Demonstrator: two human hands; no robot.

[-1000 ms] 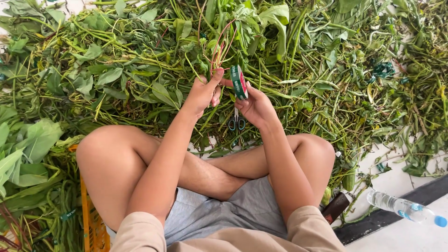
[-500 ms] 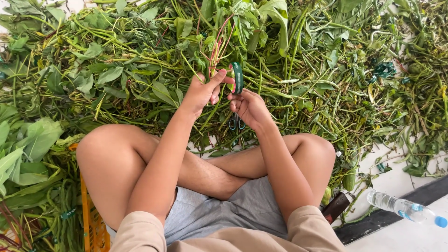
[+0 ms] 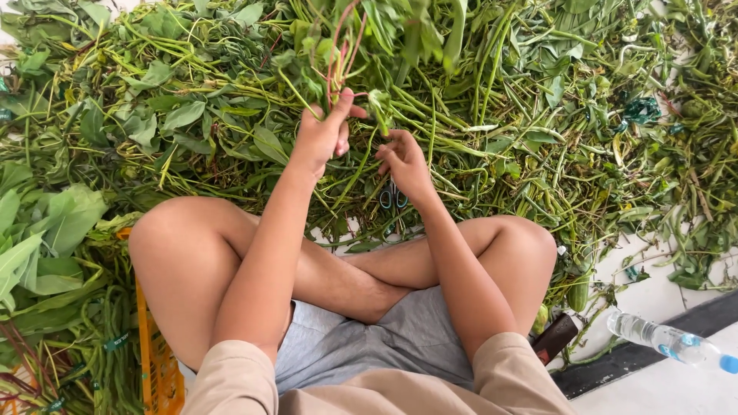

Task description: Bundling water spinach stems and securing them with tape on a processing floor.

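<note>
We see a pale tiled floor [image 3: 653, 296] in even daylight, mostly buried under greens; a dark strip [image 3: 653, 346] crosses it lower right (a yellow crate [image 3: 157, 361] sits lower left).

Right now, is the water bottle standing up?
No, the clear plastic bottle with a blue cap lies on its side on the floor, at the person's right.

Bright, even daylight with soft shadows; sharp focus, slight blur at the top edge.
</note>
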